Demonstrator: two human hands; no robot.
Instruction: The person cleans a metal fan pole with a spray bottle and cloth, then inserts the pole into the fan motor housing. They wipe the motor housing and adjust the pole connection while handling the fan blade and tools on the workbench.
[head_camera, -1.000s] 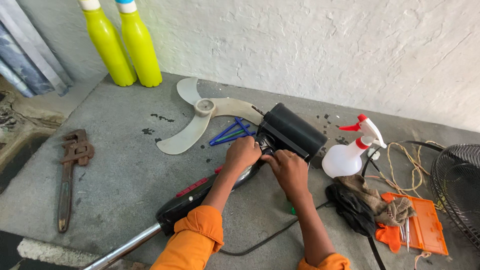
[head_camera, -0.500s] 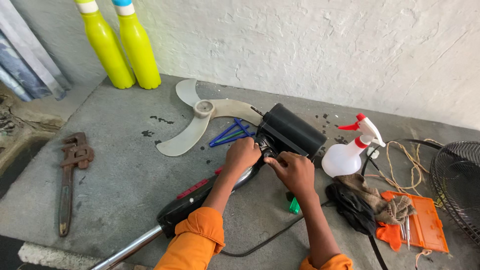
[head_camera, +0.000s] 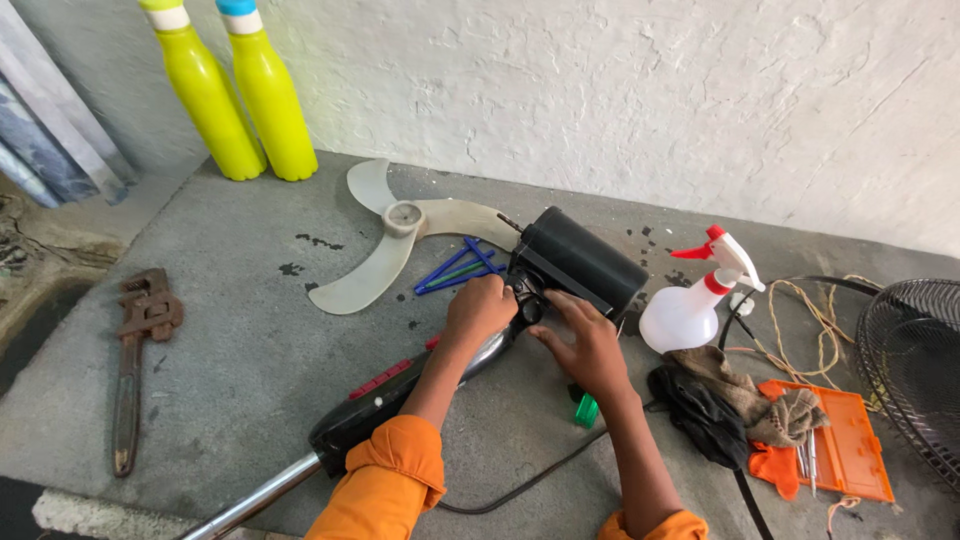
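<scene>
A black fan motor housing lies on the grey slab, joined to a black neck and chrome stand pole running to the lower left. My left hand and my right hand both press on the joint where the motor meets the neck, fingers curled around it. A cream fan blade lies just behind, with blue and green sticks beside it. A small green item lies under my right wrist. What the fingertips pinch is hidden.
Two yellow bottles stand at the back left wall. A rusty pipe wrench lies at left. At right are a white spray bottle with red nozzle, dark rags, an orange case, coiled cords and a black fan grille.
Both hands stay on the motor joint with only small shifts. The green item by my right wrist has come into view. The camera has drifted slightly.
</scene>
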